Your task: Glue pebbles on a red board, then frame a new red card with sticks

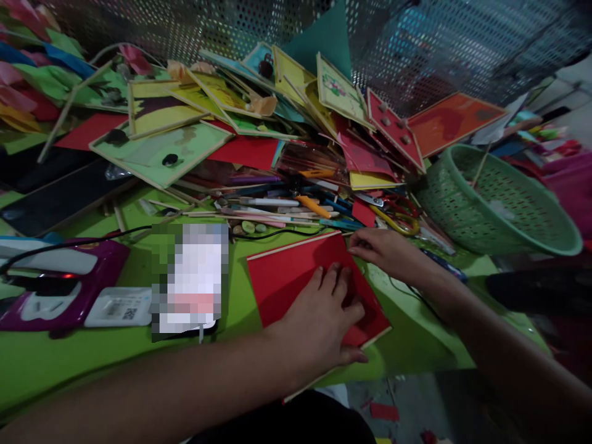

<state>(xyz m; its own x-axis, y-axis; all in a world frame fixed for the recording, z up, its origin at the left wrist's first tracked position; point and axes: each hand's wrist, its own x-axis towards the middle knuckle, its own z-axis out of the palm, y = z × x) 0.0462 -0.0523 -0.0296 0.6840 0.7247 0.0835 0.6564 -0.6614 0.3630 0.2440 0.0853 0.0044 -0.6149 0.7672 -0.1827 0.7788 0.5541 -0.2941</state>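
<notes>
A red sheet point(282, 283) lies on the green tabletop near its front edge, with pale thin sticks along its top edge and lower edges. Across its middle rests my left hand point(319, 314), palm down with the fingers spread. Beside the sheet's upper right corner is my right hand point(377, 250), its fingers curled together around the end of something thin, too small to make out. Left of the sheet lies a phone point(197, 271), its screen blurred out.
Behind the sheet lie pens and sticks point(277, 203), scissors point(393, 219) and a heap of stick-framed colored pictures point(166, 148). A green basket point(522, 209) stands at the right. A purple-based device point(106, 262) with a cable sits at the left.
</notes>
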